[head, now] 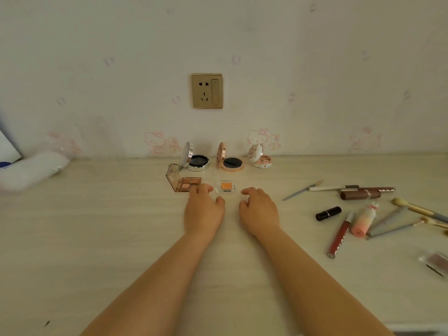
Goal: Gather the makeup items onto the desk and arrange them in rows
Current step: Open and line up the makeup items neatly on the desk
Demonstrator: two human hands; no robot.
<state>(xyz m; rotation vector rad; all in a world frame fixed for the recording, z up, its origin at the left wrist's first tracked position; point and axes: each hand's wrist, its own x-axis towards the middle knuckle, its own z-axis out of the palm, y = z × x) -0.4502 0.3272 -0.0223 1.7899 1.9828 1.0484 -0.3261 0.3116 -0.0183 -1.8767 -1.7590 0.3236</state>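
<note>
Makeup items (227, 186) lie before both hands' loosely curled, empty fingers (206, 189); lettering unreadable.

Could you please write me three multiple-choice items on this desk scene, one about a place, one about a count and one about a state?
1. Where does the small orange pan lie?
A. right of the eyeshadow palette
B. beside the black lipstick
C. behind the compacts

2. How many round compacts stand by the wall?
A. two
B. three
C. five

3. What state are those compacts in?
A. lids closed
B. stacked
C. lids open

Answers:
1 A: the pan sits just right of the palette, in front of the rose-gold compact.
2 B: a silver compact, the rose-gold one and a floral compact make three.
3 C: each lid stands raised over its base.
</note>
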